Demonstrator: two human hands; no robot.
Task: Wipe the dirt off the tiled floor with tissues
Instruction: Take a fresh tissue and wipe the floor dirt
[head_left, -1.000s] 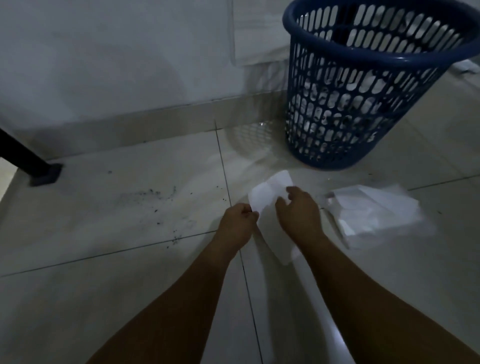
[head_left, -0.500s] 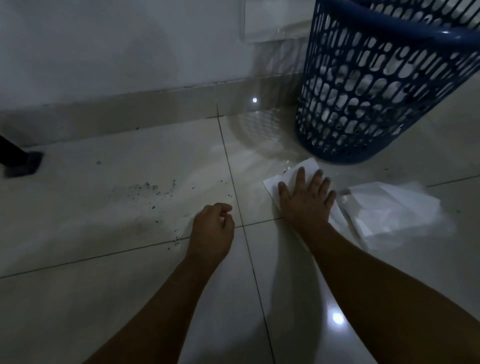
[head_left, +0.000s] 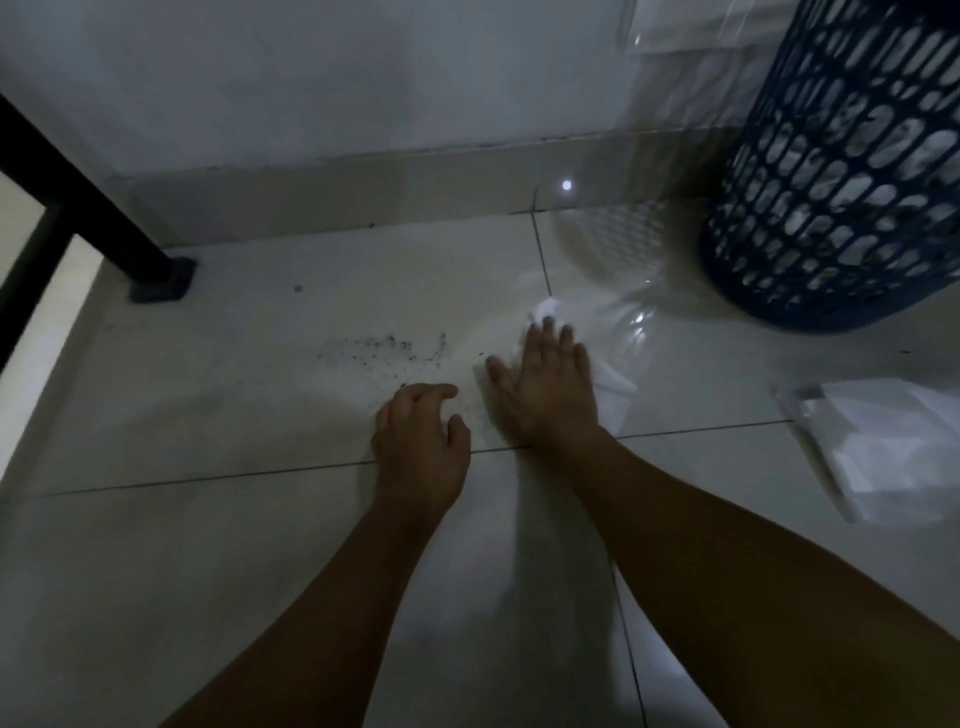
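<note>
A scatter of dark dirt specks (head_left: 387, 351) lies on the pale tiled floor (head_left: 218, 405). My right hand (head_left: 545, 389) presses flat on a white tissue (head_left: 613, 379), fingers spread, just right of the dirt. The tissue shows past my fingertips and beside my palm. My left hand (head_left: 421, 441) rests on the floor below the dirt, fingers loosely curled, holding nothing. A pack of white tissues (head_left: 883, 447) lies on the floor to the right.
A blue plastic mesh basket (head_left: 841, 171) stands at the back right, with white paper visible inside. A black metal leg with a foot (head_left: 161, 280) stands at the back left by the wall and skirting (head_left: 363, 192).
My right hand has slid the tissue left across the floor toward the dirt. My left hand let go of the tissue and settled on the floor. The view shifted left.
</note>
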